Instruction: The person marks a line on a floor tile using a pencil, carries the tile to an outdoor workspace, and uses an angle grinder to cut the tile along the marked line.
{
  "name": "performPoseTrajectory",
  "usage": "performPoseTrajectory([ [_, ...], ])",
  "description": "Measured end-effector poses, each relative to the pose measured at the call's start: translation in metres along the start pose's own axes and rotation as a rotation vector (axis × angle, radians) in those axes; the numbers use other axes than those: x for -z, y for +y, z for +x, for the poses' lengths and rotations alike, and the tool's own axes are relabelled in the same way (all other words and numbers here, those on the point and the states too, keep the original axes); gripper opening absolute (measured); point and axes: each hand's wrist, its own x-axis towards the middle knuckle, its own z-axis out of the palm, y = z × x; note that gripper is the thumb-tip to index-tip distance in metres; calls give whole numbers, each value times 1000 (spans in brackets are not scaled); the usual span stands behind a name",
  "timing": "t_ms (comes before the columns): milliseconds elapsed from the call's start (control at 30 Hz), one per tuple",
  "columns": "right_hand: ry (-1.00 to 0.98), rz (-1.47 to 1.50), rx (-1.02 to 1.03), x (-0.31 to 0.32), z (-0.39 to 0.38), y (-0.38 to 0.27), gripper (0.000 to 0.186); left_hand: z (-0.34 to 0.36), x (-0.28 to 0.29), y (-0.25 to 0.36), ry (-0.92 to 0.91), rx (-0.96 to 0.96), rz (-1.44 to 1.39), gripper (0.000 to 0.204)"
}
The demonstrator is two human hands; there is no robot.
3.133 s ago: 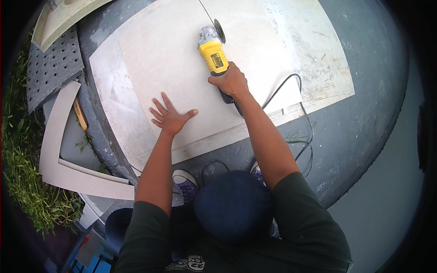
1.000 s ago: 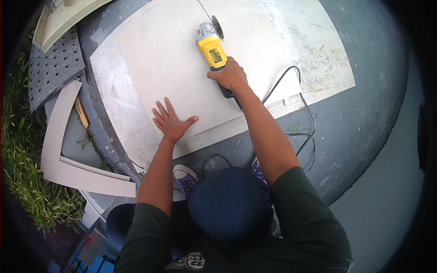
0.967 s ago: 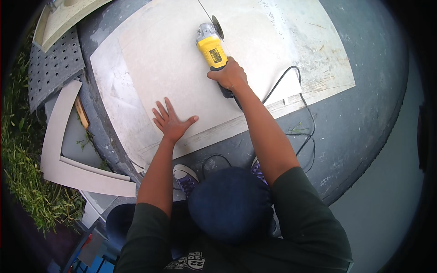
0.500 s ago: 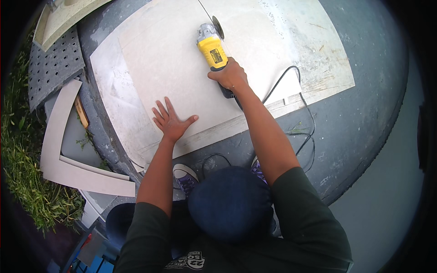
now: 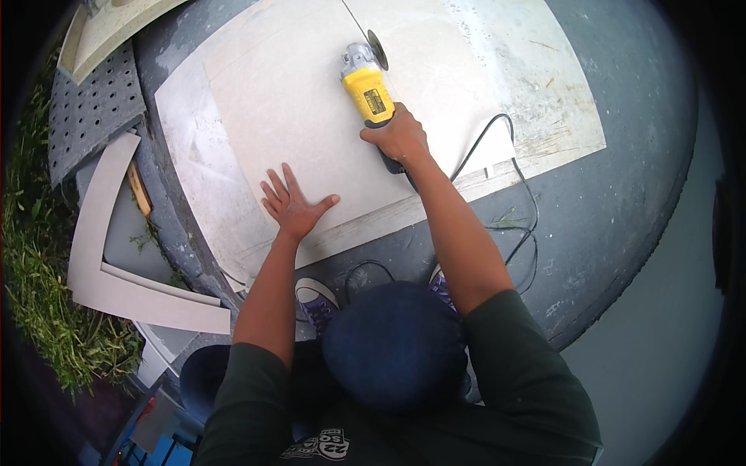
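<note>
My right hand (image 5: 398, 138) is wrapped round the black rear handle of a yellow angle grinder (image 5: 368, 92). Its dark cutting disc (image 5: 378, 50) stands on edge at the end of a thin dark line (image 5: 353, 17), which runs away across a pale flat board (image 5: 280, 116). Fingers spread, my left hand (image 5: 296, 208) lies flat on the same board, to the left and nearer to me. Beneath it is another large, scuffed whitish sheet (image 5: 194, 159). From the grinder a black cord (image 5: 472, 147) loops to the right. The disc's lower edge is hard to make out.
Grey concrete floor (image 5: 575, 241) surrounds the sheets. At the left lie an L-shaped pale offcut (image 5: 89, 256), a perforated dark plate (image 5: 97, 109), a small wood strip (image 5: 139, 189) and grass (image 5: 47, 295). The cord trails near my purple shoes (image 5: 317, 305).
The grinder and my right hand have shifted slightly toward me and to the right. The line behind the disc looks a little longer. My left hand stays in place.
</note>
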Motion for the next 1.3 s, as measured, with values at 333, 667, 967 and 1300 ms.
performPoseTrajectory([
  [333,18,17,23,-3,-18,15,77,1,2,1,-37,28,-18,148],
  [667,11,29,9,-3,-27,27,78,1,1,1,-30,22,-27,148],
  [967,3,38,12,3,-20,16,78,1,1,2,-26,21,-10,148],
  [1300,10,15,9,1,-17,16,79,2,2,0,-34,24,-22,149],
])
